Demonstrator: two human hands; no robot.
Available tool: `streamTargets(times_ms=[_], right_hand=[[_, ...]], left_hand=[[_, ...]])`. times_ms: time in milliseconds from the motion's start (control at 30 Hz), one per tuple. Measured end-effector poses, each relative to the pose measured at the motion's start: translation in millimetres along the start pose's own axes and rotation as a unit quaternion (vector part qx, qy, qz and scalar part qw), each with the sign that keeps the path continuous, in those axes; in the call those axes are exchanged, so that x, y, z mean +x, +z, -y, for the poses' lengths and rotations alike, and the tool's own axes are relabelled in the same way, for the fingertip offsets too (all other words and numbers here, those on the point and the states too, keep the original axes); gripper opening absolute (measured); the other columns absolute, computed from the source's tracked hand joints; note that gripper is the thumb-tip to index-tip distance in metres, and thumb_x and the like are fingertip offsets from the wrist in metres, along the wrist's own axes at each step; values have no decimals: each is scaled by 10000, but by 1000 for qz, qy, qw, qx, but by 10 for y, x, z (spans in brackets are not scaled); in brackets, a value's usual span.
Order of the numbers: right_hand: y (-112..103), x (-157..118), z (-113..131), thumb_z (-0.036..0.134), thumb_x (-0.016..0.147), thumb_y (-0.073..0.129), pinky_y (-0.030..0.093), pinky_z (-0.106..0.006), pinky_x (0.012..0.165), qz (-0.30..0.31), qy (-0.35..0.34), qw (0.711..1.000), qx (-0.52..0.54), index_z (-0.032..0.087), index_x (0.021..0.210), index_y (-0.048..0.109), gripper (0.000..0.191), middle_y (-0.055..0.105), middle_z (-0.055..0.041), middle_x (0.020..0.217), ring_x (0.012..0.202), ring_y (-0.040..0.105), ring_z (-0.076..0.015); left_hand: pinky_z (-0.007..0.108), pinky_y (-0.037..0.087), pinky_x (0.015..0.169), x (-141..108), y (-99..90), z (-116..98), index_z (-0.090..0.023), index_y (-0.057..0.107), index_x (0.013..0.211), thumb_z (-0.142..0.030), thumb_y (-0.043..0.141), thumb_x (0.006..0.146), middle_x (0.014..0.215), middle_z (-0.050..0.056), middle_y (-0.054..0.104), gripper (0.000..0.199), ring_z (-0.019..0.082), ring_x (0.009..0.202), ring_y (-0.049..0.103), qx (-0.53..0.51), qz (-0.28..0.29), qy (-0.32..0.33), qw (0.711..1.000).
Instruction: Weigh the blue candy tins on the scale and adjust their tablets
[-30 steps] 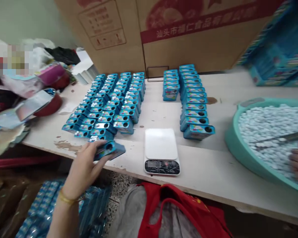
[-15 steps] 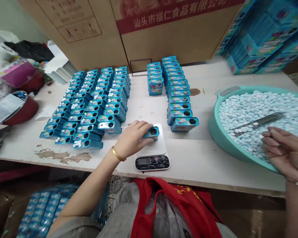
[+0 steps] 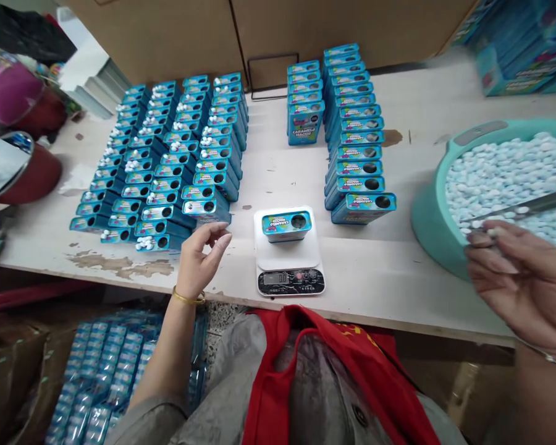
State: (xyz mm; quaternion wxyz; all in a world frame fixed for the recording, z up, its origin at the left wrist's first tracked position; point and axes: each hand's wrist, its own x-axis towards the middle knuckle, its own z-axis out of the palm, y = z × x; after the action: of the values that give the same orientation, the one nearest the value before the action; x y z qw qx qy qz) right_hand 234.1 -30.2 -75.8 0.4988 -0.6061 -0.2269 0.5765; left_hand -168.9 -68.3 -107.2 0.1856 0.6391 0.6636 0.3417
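Mint tin (image 3: 286, 225) on scale (image 3: 290, 281) — left hand (image 3: 200, 259) half open, empty; right hand (image 3: 514, 275) pinching mints (image 3: 491, 232)

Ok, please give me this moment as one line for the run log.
left hand: empty, beside scale | tin: on scale | right hand: over mint basin

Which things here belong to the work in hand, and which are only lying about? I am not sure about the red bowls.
Work in hand: left hand, right hand, tin on the scale, rows of tins, teal basin, mints, metal blade.

Lying about: red bowls, cardboard boxes.
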Motion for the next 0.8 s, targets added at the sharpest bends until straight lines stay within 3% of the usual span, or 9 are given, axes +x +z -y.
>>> streamTargets(times_ms=[133, 400, 467, 533, 633, 733, 800], right_hand=[[313, -112, -140, 209, 587, 777, 326, -85, 378, 66, 70, 995, 17, 164, 782, 670, 227, 500, -7, 714, 503, 328, -20], [722, -191, -301, 250, 699, 724, 261, -137, 340, 196, 86, 977, -17, 167, 832, 678, 164, 577, -18, 742, 476, 383, -33], [824, -182, -338, 228, 707, 708, 292, -144, 353, 209, 89, 974, 1, 181, 840, 681, 144, 592, -16, 738, 489, 409, -46], [935, -172, -423, 208, 700, 692, 347, -156, 384, 217, 106, 969, 46, 181, 829, 681, 133, 602, -18, 728, 515, 444, -63], [1120, -175, -628, 246, 694, 670, 371, -175, 391, 226, 168, 951, 125, 166, 766, 668, 107, 606, -29, 694, 530, 480, -87], [1298, -192, -818, 331, 749, 640, 383, -187, 391, 213, 225, 932, 187, 174, 730, 633, 158, 600, -18, 661, 519, 496, -96], [1392, -196, -887, 331, 772, 626, 400, -193, 407, 192, 227, 927, 229, 191, 760, 619, 140, 601, 5, 663, 523, 506, -98]], left_hand=[[238, 467, 695, -40, 50, 24, -167, 626, 1037, -334, 576, 852, 855, 30, 655, 254, 109, 733, 580, -4, 9, 10, 1000], [243, 464, 676, -32, 136, 17, -165, 605, 1055, -324, 572, 859, 876, 42, 652, 254, 108, 740, 578, -34, 25, 55, 998], [252, 465, 692, -17, 192, -9, -180, 554, 1155, -348, 615, 830, 968, 62, 647, 371, 127, 821, 593, -52, 36, 68, 996], [287, 471, 757, 27, 302, -44, -203, 440, 1292, -393, 681, 768, 1125, 99, 610, 607, 170, 974, 585, -67, 44, 87, 993], [369, 447, 888, 156, 538, -104, -212, 304, 1385, -448, 728, 702, 1280, 143, 529, 839, 232, 1145, 525, -93, 66, 114, 987], [373, 443, 884, 304, 708, -209, -208, 420, 1298, -380, 656, 786, 1189, 111, 597, 589, 214, 1065, 570, -93, 90, 172, 976], [385, 422, 876, 364, 714, -319, -238, 502, 1220, -272, 583, 838, 1141, 78, 631, 392, 205, 1009, 579, -26, 93, 257, 962]])
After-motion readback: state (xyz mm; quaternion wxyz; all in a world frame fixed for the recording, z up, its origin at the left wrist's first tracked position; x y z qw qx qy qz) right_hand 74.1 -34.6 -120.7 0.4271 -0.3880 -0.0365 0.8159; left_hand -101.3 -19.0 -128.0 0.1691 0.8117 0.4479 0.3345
